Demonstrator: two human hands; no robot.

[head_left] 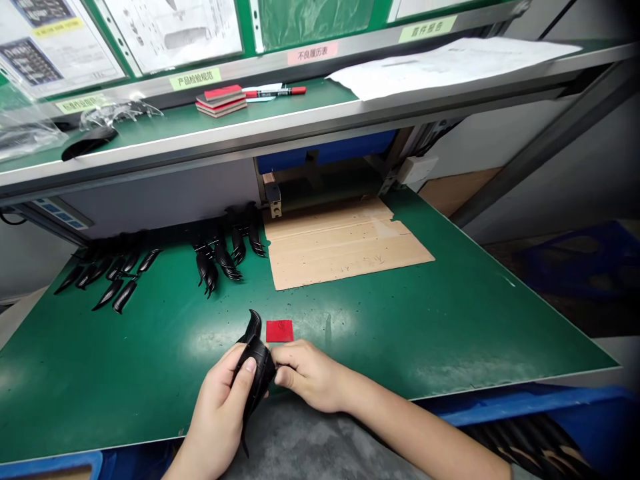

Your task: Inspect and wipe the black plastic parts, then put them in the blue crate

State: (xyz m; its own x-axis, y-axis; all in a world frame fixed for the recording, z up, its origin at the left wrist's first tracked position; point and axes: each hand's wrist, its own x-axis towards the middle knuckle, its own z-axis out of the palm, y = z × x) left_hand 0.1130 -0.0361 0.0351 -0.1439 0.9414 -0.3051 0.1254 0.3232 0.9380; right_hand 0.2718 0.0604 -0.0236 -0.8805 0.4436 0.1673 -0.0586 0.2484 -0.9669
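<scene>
My left hand [220, 407] is closed round a black ribbed, curved plastic part [255, 363] at the near edge of the green table [450, 320]. The part's pointed tip curls up above my fingers. My right hand [310, 373] is closed in a pinch against the same part from the right side. A small red square pad [279, 331] lies on the table just beyond my right hand, touching neither hand.
Several black curved parts [223, 260] lie in a row at the back left, more [113, 280] farther left. A flat cardboard sheet [340, 243] covers the back middle. The upper shelf [280, 130] holds red pads [221, 100], a marker [277, 92] and papers [450, 63]. A blue bin [525, 407] sits below the table's front edge.
</scene>
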